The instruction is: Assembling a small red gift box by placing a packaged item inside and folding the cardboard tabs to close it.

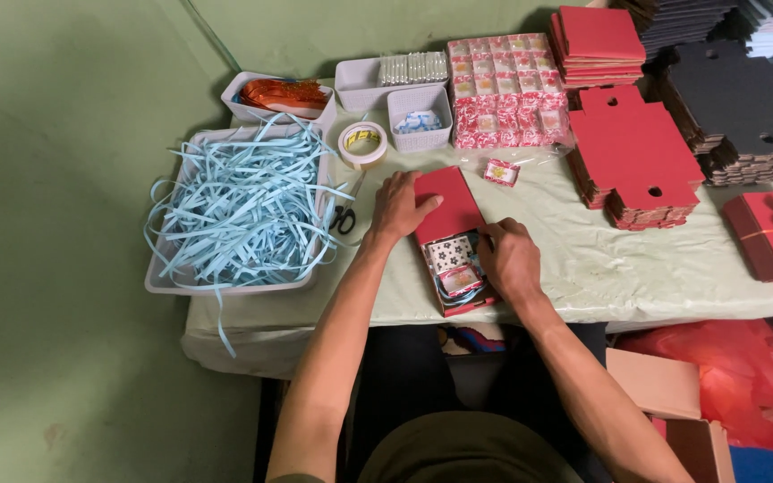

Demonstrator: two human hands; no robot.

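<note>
The red box (454, 241) lies on the tabletop (601, 259), its lid half over 2 small packets. The left hand (397, 207) presses flat on the lid, grip open; the right hand (509, 258) pinches the box's right edge. A tray of blue paper shreds (239, 210) sits left.

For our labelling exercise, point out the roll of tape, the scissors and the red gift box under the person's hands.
roll of tape (362, 143), head view, on its tan outer band.
scissors (344, 218), head view, on the black handles.
red gift box (445, 201), head view, on its lid.
</note>
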